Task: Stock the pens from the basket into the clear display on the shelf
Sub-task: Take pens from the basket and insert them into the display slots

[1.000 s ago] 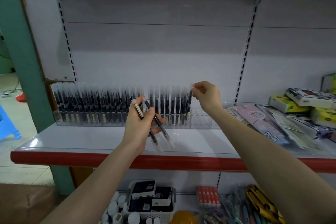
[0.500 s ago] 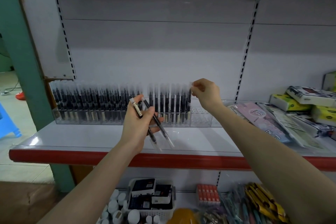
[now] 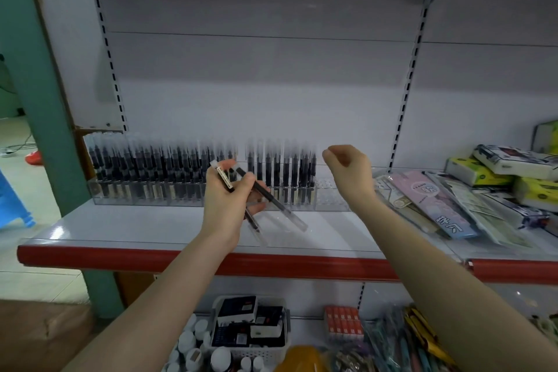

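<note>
A long clear display (image 3: 329, 202) stands at the back of the white shelf (image 3: 151, 226), filled with several upright black pens (image 3: 151, 172) in clear caps; its right end holds none. My left hand (image 3: 225, 208) grips two loose pens (image 3: 271, 199) in front of the display, pointing down to the right. Just right of the last standing pens hovers my right hand (image 3: 347, 169), fingers loosely curled, holding nothing. The pen basket is not clearly in view.
Flat stationery packets (image 3: 434, 205) and tissue packs (image 3: 495, 172) lie on the shelf's right part. Below, a white basket (image 3: 250, 326) of small boxes, bottles and coloured pens fills the lower shelf. A green post (image 3: 45, 130) stands on the left.
My right hand has let go of the pen it was setting into the display and drawn back to the right. My left hand stays put with its two pens.
</note>
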Demonstrator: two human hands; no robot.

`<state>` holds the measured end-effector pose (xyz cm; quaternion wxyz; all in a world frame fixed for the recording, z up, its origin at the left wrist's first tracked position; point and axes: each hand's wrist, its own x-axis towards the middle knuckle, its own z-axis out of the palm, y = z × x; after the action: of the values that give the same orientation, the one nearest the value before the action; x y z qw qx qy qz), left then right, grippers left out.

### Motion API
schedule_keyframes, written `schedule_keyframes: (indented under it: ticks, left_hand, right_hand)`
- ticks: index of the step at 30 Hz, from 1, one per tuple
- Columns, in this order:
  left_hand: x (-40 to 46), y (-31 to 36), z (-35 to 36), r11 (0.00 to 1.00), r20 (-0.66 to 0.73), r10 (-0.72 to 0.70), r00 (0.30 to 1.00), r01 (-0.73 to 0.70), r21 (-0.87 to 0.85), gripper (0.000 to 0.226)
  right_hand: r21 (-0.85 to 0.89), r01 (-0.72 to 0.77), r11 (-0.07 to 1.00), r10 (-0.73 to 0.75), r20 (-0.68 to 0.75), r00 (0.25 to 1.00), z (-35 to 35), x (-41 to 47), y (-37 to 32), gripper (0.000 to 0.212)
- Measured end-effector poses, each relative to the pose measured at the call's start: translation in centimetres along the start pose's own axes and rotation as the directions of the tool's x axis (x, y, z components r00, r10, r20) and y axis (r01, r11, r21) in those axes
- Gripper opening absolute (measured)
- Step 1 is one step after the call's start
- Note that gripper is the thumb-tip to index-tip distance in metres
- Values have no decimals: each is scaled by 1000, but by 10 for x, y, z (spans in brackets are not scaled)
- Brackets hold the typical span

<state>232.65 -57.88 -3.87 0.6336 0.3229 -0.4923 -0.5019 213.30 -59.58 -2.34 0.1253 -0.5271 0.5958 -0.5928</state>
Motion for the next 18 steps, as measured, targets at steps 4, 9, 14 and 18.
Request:
schedule_keyframes:
  ticks: [4,9,14,18]
  left_hand:
    - [0,-1,1,998,-100,18,995,-24,-57,24]
    - [-3,-3,8,999,-121,44,992,-46,-15,25]
    - [-3,-4,16,993,-74,30,997,-22,112,23]
    - [0,-9,21,985,-16,31,999,-28,171,25]
  right_hand:
    - [121,-171,978,111,397,911,-3,-45,-2,25]
    - [254,-304,918,136,518,844,-2,-68,-3,5]
    - [502,-435,747,262,379,888,-17,-56,0,13]
    - [693,-445,567,319,314,894,-44,-35,7,12]
